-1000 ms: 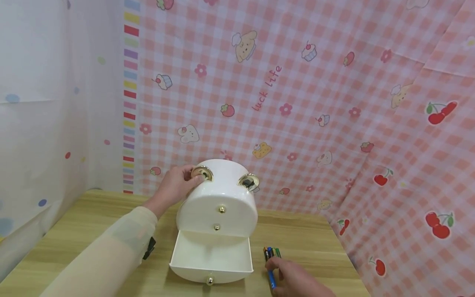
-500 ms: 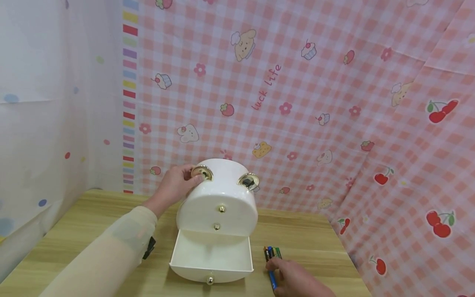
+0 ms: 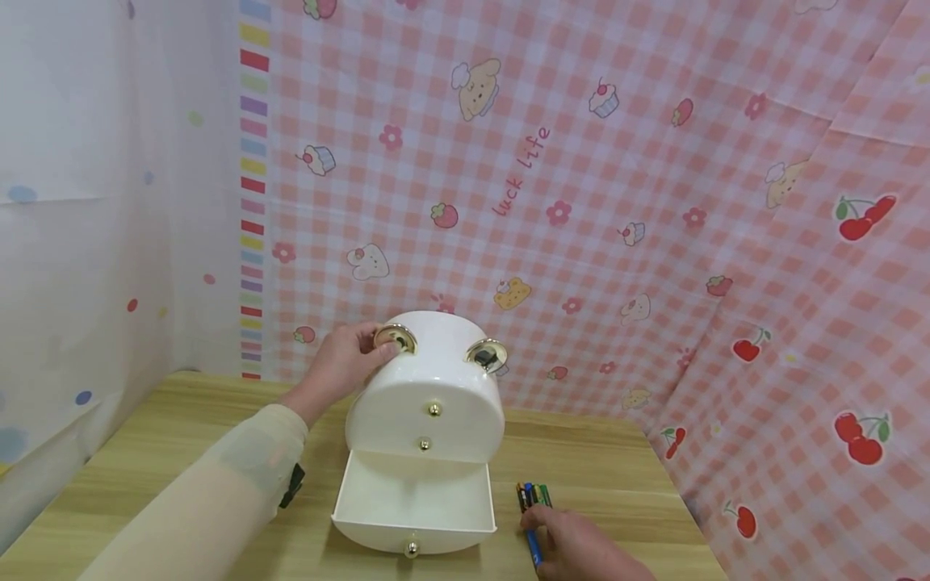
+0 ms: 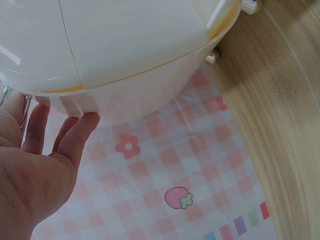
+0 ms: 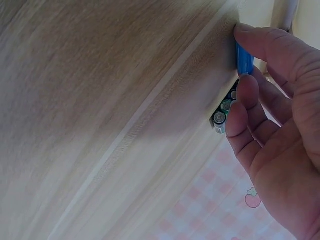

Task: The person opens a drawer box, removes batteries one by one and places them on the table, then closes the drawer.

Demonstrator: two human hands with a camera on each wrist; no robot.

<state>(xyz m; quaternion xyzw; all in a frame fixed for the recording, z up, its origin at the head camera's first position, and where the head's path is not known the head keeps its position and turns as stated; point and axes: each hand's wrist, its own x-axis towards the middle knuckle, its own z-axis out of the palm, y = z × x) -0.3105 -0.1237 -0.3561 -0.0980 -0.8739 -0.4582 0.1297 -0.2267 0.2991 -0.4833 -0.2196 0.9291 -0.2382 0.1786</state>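
A white rounded drawer box (image 3: 429, 428) with gold knobs and two gold rings on top stands on the table; its bottom drawer (image 3: 414, 500) is pulled out and holds nothing. My left hand (image 3: 349, 363) grips the box at its left gold ring (image 3: 396, 340), thumb on the ring's front. In the left wrist view, the fingertips (image 4: 90, 119) rest against the box's back edge. Right of the drawer, my right hand (image 3: 577, 545) pinches a blue battery (image 5: 244, 60) between thumb and fingers. Several more batteries (image 3: 538, 492) lie side by side just beyond that hand, partly hidden by it.
A wood-grain table (image 3: 596, 460) carries everything. Pink checked cloth (image 3: 552, 266) hangs behind and to the right, and a pale dotted cloth (image 3: 87, 242) hangs on the left. The pulled-out drawer juts toward the front, near the right hand.
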